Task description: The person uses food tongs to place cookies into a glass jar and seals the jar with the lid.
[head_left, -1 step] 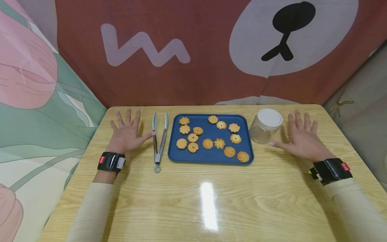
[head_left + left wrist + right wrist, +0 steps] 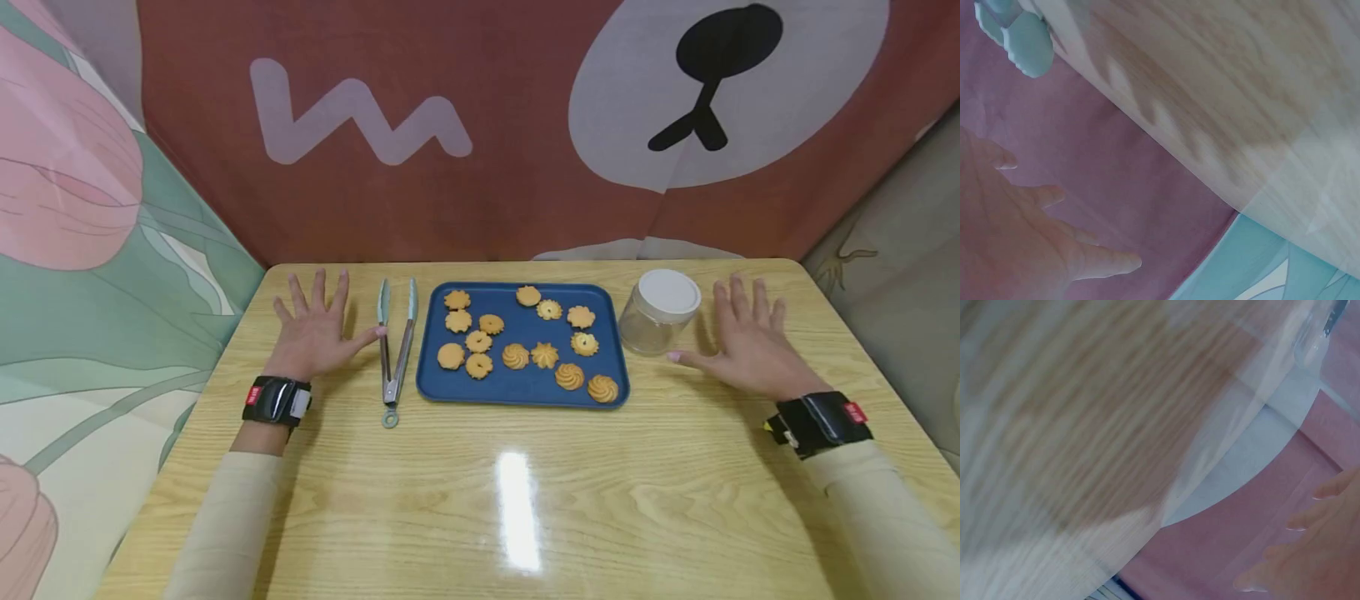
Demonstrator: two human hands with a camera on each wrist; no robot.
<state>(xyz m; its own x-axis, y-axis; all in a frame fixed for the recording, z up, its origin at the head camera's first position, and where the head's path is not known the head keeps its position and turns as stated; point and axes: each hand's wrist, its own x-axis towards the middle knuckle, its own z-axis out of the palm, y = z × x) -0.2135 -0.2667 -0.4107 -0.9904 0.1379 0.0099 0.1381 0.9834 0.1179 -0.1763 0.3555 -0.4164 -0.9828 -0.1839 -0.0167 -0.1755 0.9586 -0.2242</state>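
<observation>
My left hand, fingers spread and holding nothing, is at the left, its thumb tip beside the metal tongs. The tongs' pale teal tips show at the top left in the left wrist view. A blue tray in the middle bears several cookies, some swirled, some flower-shaped or ring-like. Right of it stands a clear jar with a white lid. Spread out beside the jar, my right hand grips nothing; its thumb points toward the jar's base.
The light wooden table has a bright reflection near its front middle. Behind it hangs a reddish-brown cloth with a cartoon face; a floral cloth lines the left side, and a greyish one the right.
</observation>
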